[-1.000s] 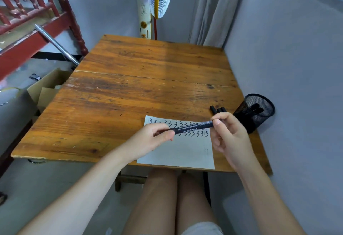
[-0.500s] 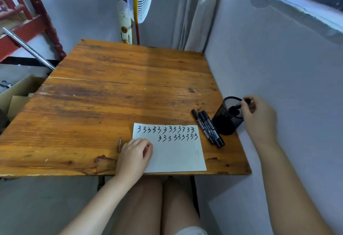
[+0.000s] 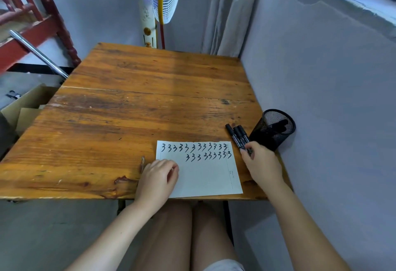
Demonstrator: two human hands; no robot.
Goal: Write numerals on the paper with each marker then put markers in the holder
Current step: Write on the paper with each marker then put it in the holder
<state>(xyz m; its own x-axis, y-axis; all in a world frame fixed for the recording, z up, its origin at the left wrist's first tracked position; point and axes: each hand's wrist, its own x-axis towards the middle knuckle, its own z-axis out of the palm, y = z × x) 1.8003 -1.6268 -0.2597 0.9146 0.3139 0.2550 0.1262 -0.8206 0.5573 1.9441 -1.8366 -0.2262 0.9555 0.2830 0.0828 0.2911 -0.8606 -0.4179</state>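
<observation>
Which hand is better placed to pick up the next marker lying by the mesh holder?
The right hand. Its fingertips already touch the loose markers beside the holder. The left hand rests on the paper's near left corner, steadying it.

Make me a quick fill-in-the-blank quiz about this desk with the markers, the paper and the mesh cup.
1. The numeral written over and over on the paper is ____.
2. The numerals fill ____ rows.
3. The right hand reaches the loose markers, which lie between the paper and the ____.
4. The left hand rests on the paper's ____ edge.

Missing words: 3; two; holder; left
</observation>
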